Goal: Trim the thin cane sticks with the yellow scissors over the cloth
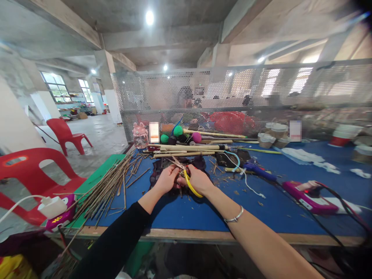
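A right hand (199,179) clasps yellow-handled scissors (193,186), blades angled beyond its fingers; they look stiff and light, best taken by the handles. Beside them, the left hand (166,180) curls over dark material (158,166), its grip impossible to tell.

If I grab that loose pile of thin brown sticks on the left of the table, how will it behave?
The thin sticks look dry and slender, so each would probably snap rather than bend much. I see no tie around them, so the pile may slide apart when lifted.
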Tool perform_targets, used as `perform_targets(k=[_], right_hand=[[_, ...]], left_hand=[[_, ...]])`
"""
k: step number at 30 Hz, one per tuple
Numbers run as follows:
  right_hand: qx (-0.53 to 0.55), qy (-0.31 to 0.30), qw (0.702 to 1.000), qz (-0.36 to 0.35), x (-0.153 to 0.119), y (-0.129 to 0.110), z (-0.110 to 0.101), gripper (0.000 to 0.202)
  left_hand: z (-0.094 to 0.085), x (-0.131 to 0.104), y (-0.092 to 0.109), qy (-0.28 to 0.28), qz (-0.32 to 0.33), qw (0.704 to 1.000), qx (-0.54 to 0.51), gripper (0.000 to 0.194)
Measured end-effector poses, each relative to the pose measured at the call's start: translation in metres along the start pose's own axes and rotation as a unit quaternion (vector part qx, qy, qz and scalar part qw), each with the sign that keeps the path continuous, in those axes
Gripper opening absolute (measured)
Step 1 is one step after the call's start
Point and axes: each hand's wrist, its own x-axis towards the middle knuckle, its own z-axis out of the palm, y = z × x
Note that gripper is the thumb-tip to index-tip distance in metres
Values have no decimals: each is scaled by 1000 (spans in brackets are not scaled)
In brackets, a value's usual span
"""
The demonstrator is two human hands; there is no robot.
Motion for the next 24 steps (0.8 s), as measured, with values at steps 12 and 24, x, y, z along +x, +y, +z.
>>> perform_targets(k=[12,24], right_hand=[[-5,-33,999,28,1,1,-1,50],[-48,-12,999,22,3,3,0,50]], left_hand=[[-2,0,3,4,-11,1000,-6,26],[-6,3,-2,20,-8,1000,15,28]])
